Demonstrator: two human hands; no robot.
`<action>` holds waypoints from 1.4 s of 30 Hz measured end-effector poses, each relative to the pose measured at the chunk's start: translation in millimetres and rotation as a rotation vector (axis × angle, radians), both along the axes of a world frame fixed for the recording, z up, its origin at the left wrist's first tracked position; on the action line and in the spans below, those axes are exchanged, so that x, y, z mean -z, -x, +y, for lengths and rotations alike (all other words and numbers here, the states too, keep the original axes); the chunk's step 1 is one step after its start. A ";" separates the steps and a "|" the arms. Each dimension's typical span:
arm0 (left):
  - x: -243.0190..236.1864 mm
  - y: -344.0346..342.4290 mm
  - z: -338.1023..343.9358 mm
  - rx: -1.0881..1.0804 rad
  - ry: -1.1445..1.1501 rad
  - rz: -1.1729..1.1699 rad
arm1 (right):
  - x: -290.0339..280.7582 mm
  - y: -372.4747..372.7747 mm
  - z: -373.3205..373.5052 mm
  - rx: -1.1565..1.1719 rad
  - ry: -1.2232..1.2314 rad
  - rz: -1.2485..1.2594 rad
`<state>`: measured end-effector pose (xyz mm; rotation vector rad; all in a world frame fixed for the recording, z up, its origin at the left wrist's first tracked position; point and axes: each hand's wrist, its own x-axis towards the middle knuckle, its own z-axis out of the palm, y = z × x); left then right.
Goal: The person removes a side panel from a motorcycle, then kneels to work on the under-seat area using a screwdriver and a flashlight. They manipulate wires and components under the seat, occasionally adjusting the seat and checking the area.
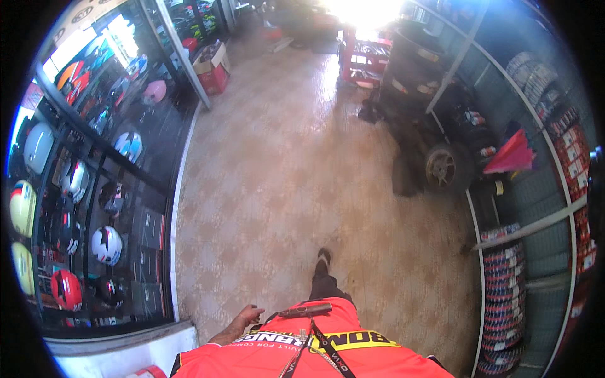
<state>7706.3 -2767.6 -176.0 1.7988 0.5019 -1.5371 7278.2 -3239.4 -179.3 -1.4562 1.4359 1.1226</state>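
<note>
My left hand (250, 314) hangs beside my red shirt, low in the head view, with its fingers loosely bent and apart and nothing visible in them. The shirt (290, 359) has a lanyard (318, 343) on it and a brown, elongated object (305, 310) across the chest. My right hand is out of sight. One dark shoe (323, 261) shows ahead of me on the patterned tile floor (271, 176).
Glass shelving with helmets (106, 244) lines the left, near a cardboard box (211, 69). At right stand stacked tyres (501, 302), a wheel (441, 167), a pink cloth or plastic piece (510, 152) and metal racks (548, 214). A red tool trolley (362, 60) is by the bright doorway.
</note>
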 end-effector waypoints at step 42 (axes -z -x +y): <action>-61.6 -1031.6 -914.7 0.047 0.020 -0.345 | -106.4 -1313.2 -1029.7 -0.169 0.668 -0.874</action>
